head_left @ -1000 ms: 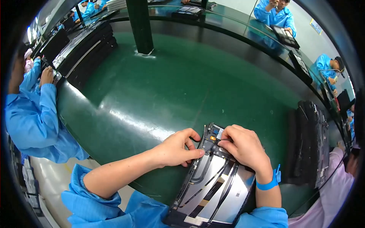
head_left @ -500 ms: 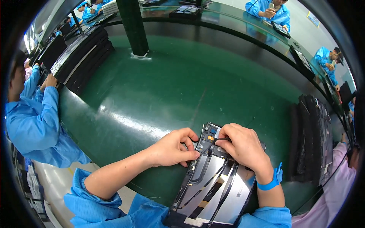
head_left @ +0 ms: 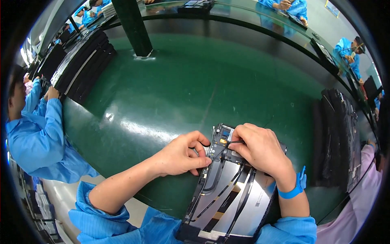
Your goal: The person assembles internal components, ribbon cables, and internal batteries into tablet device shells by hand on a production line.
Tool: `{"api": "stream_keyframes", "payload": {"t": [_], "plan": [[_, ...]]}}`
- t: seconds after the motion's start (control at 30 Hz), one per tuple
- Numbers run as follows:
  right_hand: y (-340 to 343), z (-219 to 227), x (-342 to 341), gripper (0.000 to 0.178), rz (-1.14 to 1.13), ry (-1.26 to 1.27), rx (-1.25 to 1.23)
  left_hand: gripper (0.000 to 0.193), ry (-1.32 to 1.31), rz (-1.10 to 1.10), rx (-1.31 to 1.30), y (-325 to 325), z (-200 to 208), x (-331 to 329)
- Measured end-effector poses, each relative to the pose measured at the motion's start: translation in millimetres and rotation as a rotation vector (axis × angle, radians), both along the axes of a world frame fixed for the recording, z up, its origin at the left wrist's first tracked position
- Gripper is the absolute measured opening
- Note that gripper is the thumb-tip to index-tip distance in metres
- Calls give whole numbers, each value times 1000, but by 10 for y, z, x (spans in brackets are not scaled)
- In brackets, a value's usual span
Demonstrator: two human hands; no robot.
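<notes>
An opened tablet lies in front of me, a silver battery plate crossed by black ribbon cables, with a dark circuit board at its far end. My left hand grips the board's left edge, thumb on top and the other fingers curled. Over the far end, my right hand pinches a thin dark strip against the board; whether it is a cable or a tool I cannot tell. That hand covers the board's right part. A blue wrist strap circles my right wrist.
Black stacks of trays or panels stand at the left and right of the green table. A dark post rises at the far left. A co-worker in blue sits at left; others work beyond the raised far shelf.
The view has shifted slightly, so the tablet and both hands sit a little higher. My right hand keeps its pinch and my left hand stays at the tablet's edge.
</notes>
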State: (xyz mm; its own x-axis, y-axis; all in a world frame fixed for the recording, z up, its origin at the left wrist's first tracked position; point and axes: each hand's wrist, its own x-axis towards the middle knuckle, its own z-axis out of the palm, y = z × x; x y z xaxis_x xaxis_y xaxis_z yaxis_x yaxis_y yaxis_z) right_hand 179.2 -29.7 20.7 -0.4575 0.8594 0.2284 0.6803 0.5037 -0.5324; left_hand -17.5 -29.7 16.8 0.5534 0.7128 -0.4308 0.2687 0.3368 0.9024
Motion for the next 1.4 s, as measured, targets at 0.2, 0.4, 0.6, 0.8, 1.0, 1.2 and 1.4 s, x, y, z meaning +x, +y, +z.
{"api": "stream_keyframes", "payload": {"t": [0.2,0.4,0.6,0.8,1.0,1.2,1.4], "plan": [[4,-6,13,15,-7,-7,-17,37,-18,37,-24,-9,-5,31],[15,23,49,14,13,13,-52,36,9,63,-54,-4,33,70],[-43,122,37,13,-41,-53,-69,37,48,78,-72,-6,46,81],[-43,148,74,17,-58,51,-244,38,57,84,-57,-44,26,85],[-100,169,40,20,-154,49,-397,39,51,73,-34,-38,-14,67],[-87,162,-49,20,-224,-48,-310,39,52,87,-18,-28,-16,62],[-106,261,-92,20,-201,-191,-438,39,36,83,-10,-23,-26,35]]}}
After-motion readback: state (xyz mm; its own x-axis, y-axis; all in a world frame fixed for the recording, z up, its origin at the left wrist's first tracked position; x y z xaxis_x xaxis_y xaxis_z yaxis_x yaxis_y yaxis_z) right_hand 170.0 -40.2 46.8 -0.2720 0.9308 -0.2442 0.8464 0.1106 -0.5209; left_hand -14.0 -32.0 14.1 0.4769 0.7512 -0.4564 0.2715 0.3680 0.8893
